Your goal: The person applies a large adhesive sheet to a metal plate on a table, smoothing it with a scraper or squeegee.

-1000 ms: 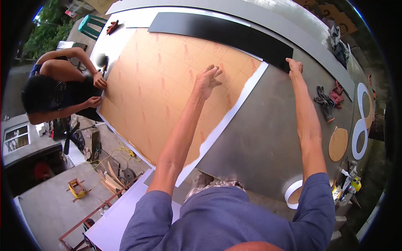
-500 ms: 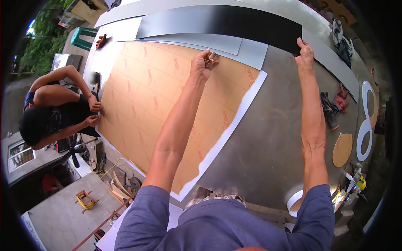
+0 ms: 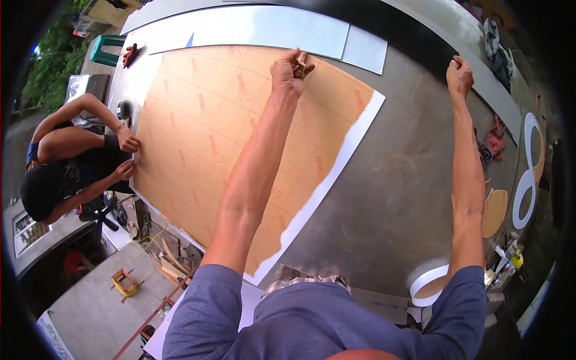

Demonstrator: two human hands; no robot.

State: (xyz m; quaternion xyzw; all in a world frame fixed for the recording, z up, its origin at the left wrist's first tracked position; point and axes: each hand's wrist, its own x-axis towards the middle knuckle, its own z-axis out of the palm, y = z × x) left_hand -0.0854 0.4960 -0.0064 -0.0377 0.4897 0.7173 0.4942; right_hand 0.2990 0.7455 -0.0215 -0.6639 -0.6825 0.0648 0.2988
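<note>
My left hand point(image 3: 288, 75) is closed around a crumpled scrap of brown paper point(image 3: 302, 69), over the far edge of a large sheet point(image 3: 204, 132) faced with printed brown paper. A torn white border runs along that sheet's right side. My right hand point(image 3: 460, 78) pinches the near right end of a long black strip point(image 3: 396, 27), which lies across the far side of the table. Between the strip and the brown sheet lie glossy pale panels point(image 3: 270, 30), partly overlapping.
At the left, another person point(image 3: 60, 156) crouches with both hands at the sheet's edge. A grey strip point(image 3: 501, 111), a red glove point(image 3: 495, 139), a white figure-eight cutout point(image 3: 524, 198), a brown oval piece point(image 3: 495, 213) and a white ring point(image 3: 423, 291) lie to the right.
The black strip has moved away toward the far right, uncovering the pale panels. My right hand has shifted right with its end; my left hand stays near the sheet's far edge.
</note>
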